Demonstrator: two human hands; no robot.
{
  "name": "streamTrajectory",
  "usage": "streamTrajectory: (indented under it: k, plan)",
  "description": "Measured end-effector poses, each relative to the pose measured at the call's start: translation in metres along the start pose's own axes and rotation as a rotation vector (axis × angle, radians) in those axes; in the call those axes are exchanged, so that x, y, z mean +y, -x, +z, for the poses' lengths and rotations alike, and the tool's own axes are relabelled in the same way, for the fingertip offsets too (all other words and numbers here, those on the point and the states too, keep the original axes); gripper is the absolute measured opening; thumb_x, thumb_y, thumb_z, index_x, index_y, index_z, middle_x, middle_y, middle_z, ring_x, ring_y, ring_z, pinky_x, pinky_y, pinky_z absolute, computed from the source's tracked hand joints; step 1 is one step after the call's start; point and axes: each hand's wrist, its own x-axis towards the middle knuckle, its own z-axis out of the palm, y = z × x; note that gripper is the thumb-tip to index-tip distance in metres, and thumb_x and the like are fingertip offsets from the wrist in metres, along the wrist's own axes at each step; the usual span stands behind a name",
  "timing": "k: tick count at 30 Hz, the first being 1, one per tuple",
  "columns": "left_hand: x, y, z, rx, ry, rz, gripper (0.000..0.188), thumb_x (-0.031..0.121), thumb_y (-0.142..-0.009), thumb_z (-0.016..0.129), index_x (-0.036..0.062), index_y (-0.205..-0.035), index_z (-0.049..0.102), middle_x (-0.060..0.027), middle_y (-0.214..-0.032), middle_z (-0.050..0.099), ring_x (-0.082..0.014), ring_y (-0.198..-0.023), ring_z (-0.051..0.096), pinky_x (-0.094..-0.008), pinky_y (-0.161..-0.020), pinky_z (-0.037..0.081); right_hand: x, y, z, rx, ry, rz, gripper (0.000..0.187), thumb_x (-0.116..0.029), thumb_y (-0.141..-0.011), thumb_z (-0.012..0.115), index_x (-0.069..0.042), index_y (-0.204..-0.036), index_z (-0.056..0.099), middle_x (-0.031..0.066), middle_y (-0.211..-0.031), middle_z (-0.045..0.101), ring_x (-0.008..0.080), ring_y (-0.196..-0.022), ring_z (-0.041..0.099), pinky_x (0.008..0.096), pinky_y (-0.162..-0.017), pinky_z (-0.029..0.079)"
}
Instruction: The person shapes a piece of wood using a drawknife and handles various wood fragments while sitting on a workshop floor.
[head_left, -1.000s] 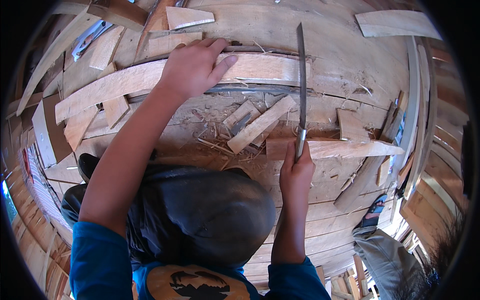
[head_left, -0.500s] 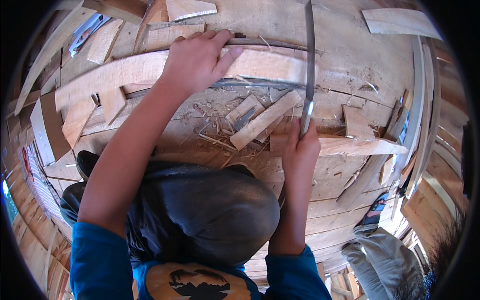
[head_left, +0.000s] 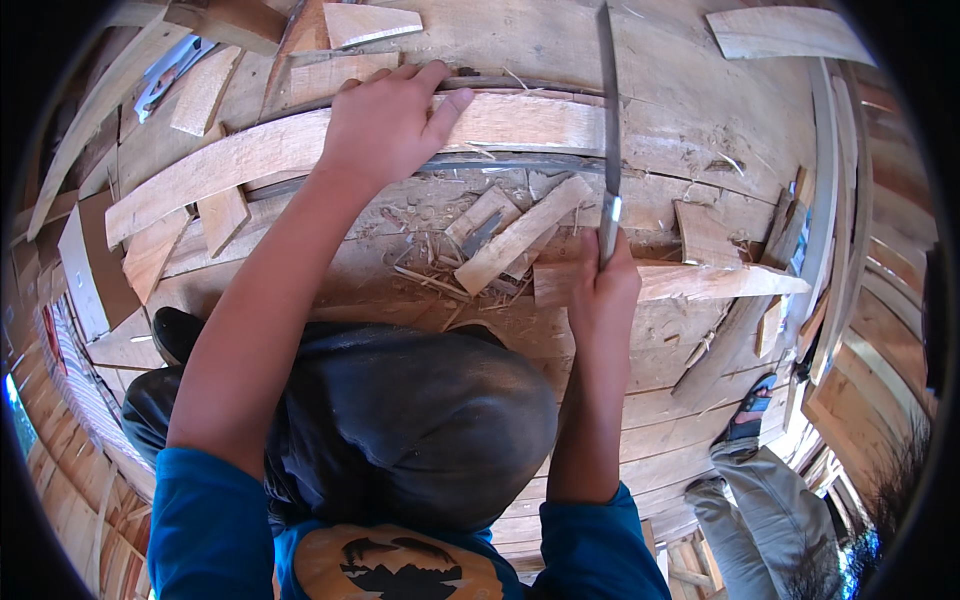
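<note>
My left hand (head_left: 385, 125) presses on a long curved wooden board (head_left: 250, 150), its fingers over the far edge and its thumb lying along the top. The board lies crosswise, its right end beside a blade. That blade belongs to a machete (head_left: 611, 120), long, narrow and dark, pointing away from me and seen nearly edge-on. Closed around its handle is my right hand (head_left: 605, 285). From this angle I cannot tell whether the blade touches the board's end. Between my hands, on the near side of the board, lie loose wood offcuts (head_left: 525, 235) and splinters.
A pointed wood piece (head_left: 680, 282) lies just right of my right hand. At the left stands a cardboard box (head_left: 88, 265). Another person's legs (head_left: 765, 510) and sandalled foot (head_left: 752, 408) are at the lower right. Long planks (head_left: 845, 200) line the right side.
The board's left end has shifted slightly toward me, and its near side face shows less. My left hand stays on it. The machete keeps nearly the same place at the board's right end.
</note>
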Motion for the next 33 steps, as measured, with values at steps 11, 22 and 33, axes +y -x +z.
streamTrajectory:
  k: [11,22,33]
  plan:
    - [0.002,-0.001,-0.001,0.015,0.017,0.015,0.038,0.045,-0.099,0.043,0.013,-0.108,0.061,-0.0125,-0.086,0.067,-0.033,-0.084,0.066,-0.0451,-0.075,0.051,0.006,0.02,0.004,0.05,-0.068,-0.032,0.021,-0.018,-0.099,0.056,0.003,-0.098,0.06,0.0165,-0.064,0.053,0.025,-0.054,0.047,0.0378,-0.053,0.041]
    - [0.001,0.004,0.001,0.001,0.012,0.017,0.038,0.046,-0.1,0.043,0.015,-0.109,0.062,-0.0114,-0.084,0.068,-0.0329,-0.083,0.066,-0.0459,-0.075,0.051,0.01,0.051,0.003,0.032,-0.081,0.055,0.021,-0.018,-0.1,0.054,0.003,-0.095,0.058,0.018,-0.064,0.052,0.0261,-0.052,0.047,0.038,-0.053,0.041]
    - [0.0,0.0,0.002,0.013,-0.021,-0.012,0.047,0.053,-0.099,0.039,0.0141,-0.11,0.064,-0.0083,-0.088,0.069,-0.0285,-0.091,0.068,-0.0493,-0.081,0.05,0.008,0.043,0.001,0.034,-0.065,0.034,0.021,-0.017,-0.099,0.055,0.003,-0.101,0.06,0.019,-0.068,0.058,0.0259,-0.056,0.053,0.0384,-0.055,0.044]
